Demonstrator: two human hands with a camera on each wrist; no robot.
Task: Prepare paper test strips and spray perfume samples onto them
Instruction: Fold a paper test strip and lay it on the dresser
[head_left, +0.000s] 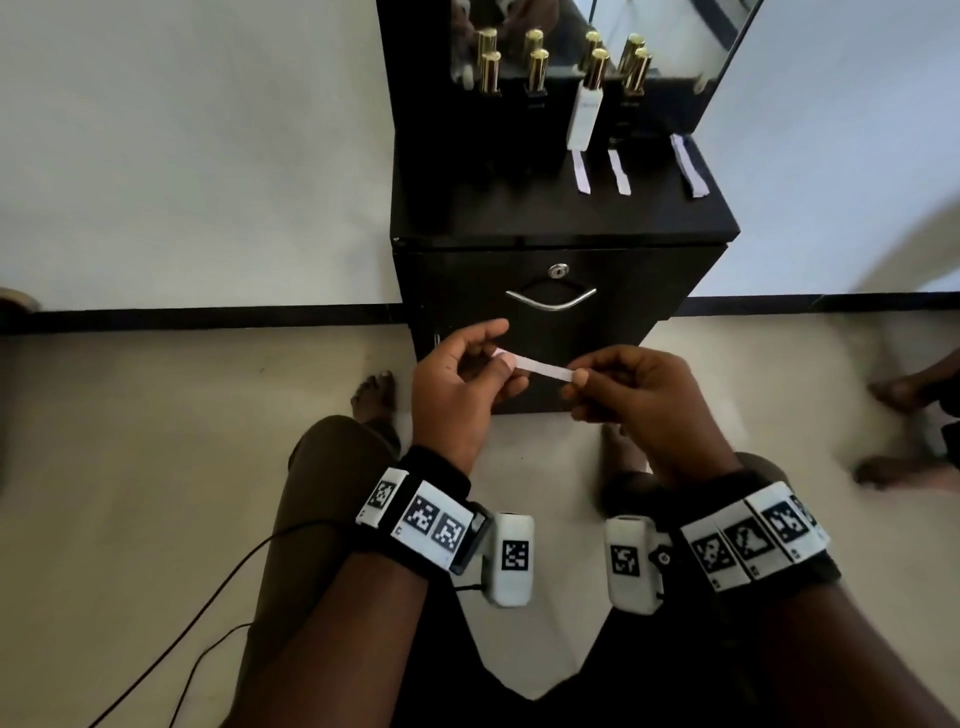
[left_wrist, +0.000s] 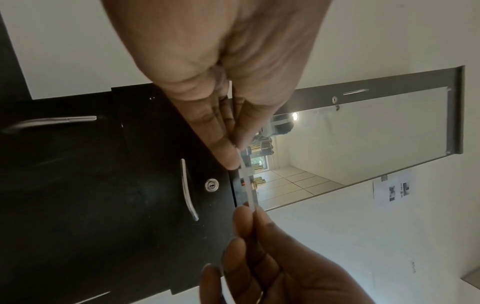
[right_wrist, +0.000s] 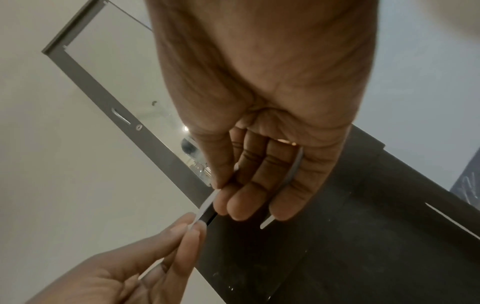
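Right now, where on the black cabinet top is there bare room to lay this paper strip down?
The black cabinet top is bare at front left, before the two left gold-capped bottles. It is crowded on the right: three white paper strips lie below the white bottle.

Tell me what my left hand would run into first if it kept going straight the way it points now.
Probably the black cabinet's drawer front. The left hand, pinching one end of the paper strip, points forward toward it with nothing visible between, though the depth is hard to judge.
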